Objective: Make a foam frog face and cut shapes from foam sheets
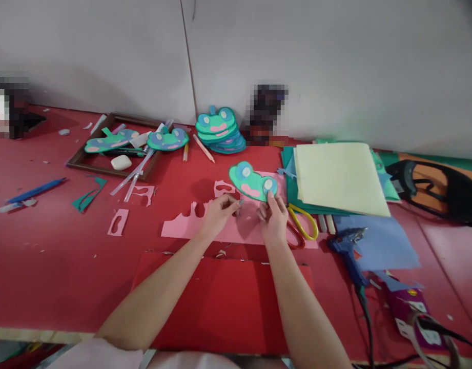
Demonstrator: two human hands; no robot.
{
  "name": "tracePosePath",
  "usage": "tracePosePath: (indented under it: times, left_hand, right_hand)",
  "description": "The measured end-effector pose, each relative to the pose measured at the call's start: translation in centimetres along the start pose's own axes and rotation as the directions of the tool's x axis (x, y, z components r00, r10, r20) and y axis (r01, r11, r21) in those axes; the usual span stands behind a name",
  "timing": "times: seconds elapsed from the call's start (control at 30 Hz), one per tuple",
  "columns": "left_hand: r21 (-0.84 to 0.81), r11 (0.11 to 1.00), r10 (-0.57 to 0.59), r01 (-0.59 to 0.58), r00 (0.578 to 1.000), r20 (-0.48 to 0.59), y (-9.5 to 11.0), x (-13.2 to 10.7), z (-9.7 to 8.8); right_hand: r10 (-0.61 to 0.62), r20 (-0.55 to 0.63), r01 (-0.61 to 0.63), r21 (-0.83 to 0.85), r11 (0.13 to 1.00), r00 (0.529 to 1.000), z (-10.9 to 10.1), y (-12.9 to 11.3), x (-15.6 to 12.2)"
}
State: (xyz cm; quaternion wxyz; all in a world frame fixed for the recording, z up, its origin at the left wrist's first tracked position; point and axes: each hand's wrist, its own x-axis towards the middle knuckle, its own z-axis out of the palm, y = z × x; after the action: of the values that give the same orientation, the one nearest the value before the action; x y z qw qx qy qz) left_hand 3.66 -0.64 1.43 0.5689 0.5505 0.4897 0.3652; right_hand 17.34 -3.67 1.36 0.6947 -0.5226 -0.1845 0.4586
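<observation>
A green paper frog face (254, 183) with blue-and-cream eyes and pink lips is pinched at its right eye by my right hand (274, 218). Just left of it, my left hand (220, 212) has thumb and fingertips pressed together; anything between them is too small to make out. Below both hands lies a cut sheet of pink paper (182, 227) with ragged notches along its top. Scissors (310, 225) with yellow and red handles rest beside my right wrist, their blades hidden.
Similar frog faces (220, 144) are stacked by the wall. A brown frame (105, 169) holds more pieces, glue sticks and an eraser. Cream paper sheets (339, 177), a blue glue gun (349, 256) with its cord and a black-handled item (451, 195) lie to the right.
</observation>
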Motion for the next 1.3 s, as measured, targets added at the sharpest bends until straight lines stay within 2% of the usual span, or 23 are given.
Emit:
tracePosePath:
  times: [0.1,0.17,0.33,0.63,0.77,0.93,1.03,1.17,1.3]
  left_hand:
    - [-0.023,1.000,-0.007,0.008,1.000,0.016,0.1,-0.1,0.0]
    - [-0.033,0.999,0.014,-0.012,0.999,0.043,0.1,-0.1,0.1]
    - [-0.042,0.998,0.055,-0.052,0.995,0.082,-0.4,0.1,0.2]
    - [0.084,0.993,0.079,-0.079,0.997,0.005,-0.7,0.2,0.3]
    - [0.132,0.986,0.102,-0.100,0.995,-0.007,-0.6,0.2,0.3]
    - [0.185,0.979,0.083,-0.087,0.996,0.030,-0.3,0.1,0.3]
    - [0.163,0.983,0.074,-0.080,0.996,0.040,-0.1,0.0,0.4]
    - [0.124,0.982,0.127,-0.144,0.983,0.136,0.0,-0.4,0.4]
    - [0.337,0.906,0.194,-0.256,0.959,0.208,0.0,-0.9,0.5]
  right_hand:
    - [-0.054,-0.001,0.054,-0.030,0.998,0.999,0.2,0.2,-0.2]
    - [-0.076,0.038,0.079,-0.079,0.994,0.996,0.4,0.5,-0.4]
    - [-0.077,0.103,0.091,-0.144,0.985,0.992,0.8,1.4,-0.9]
    - [-0.122,0.196,0.175,-0.282,0.943,0.973,0.9,1.5,-1.4]
    - [-0.131,0.211,0.188,-0.284,0.940,0.969,0.9,1.5,-1.4]
    - [-0.116,0.169,0.161,-0.278,0.947,0.979,0.9,1.4,-1.3]
    - [-0.112,0.151,0.146,-0.236,0.961,0.982,0.9,1.3,-1.3]
    - [-0.122,0.065,0.130,-0.140,0.982,0.990,0.7,0.9,-1.0]
    - [-0.108,-0.045,0.108,0.002,0.994,0.993,0.1,0.2,-0.2]
